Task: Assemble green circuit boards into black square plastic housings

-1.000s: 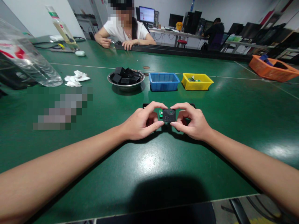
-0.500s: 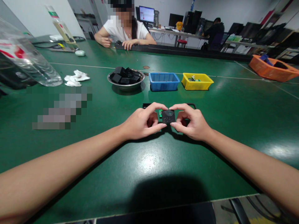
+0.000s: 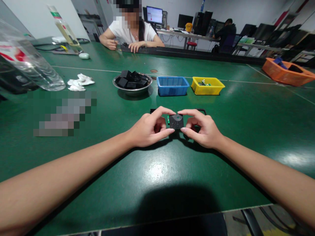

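Black square piece [image 3: 176, 122] is resting between both hands, about midway from the near edge to the far edge of the desk [image 3: 110, 196]. The left hand [image 3: 150, 129] is pinching its left side between thumb and forefinger; the right hand [image 3: 202, 129] is pinching its right side likewise. Green board [image 3: 168, 119] is showing just beside it. Toward the far edge, a steel bowl [image 3: 133, 93], blue bin [image 3: 173, 90] and yellow bin [image 3: 208, 90] are standing in a row.
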Demonstrator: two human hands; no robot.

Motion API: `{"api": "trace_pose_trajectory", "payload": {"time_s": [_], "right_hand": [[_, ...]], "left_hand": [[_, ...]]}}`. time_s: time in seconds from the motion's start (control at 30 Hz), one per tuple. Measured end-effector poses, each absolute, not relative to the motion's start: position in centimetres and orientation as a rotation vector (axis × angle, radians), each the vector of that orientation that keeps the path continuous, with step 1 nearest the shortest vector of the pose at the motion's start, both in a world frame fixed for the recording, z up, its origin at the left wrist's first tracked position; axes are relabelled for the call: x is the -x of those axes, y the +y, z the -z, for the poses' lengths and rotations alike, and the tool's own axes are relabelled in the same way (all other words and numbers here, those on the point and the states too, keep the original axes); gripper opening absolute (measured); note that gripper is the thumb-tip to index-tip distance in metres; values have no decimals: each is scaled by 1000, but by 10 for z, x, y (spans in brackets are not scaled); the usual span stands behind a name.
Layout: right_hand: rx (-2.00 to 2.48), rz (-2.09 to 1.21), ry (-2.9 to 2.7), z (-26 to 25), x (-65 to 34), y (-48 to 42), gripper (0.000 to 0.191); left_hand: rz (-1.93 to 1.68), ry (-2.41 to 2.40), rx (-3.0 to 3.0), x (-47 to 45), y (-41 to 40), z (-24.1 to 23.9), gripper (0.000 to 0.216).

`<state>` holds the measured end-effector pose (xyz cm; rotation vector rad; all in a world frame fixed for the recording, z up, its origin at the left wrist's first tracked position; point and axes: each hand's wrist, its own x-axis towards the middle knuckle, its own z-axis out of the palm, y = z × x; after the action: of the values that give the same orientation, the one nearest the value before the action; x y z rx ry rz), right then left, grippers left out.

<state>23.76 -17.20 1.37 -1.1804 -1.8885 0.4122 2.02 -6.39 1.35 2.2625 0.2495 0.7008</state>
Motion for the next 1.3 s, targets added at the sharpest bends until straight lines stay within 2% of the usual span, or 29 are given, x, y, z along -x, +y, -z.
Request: {"api": "trace_pose_trajectory", "payload": {"time_s": [0.47,0.87,1.3], "right_hand": [[1189,-464,-1874,-12,-239,-171,43],[1112,-834,-1676,-10,-238,-170,42],[1064,-984,-1532,-10,-236,-167,37]], "left_hand": [[-701,279,-2259,-20,-62,-13,39],[-719,282,-2270,-19,-62,-11,39],[-717,236,-2359,-19,-61,-13,40]]}}
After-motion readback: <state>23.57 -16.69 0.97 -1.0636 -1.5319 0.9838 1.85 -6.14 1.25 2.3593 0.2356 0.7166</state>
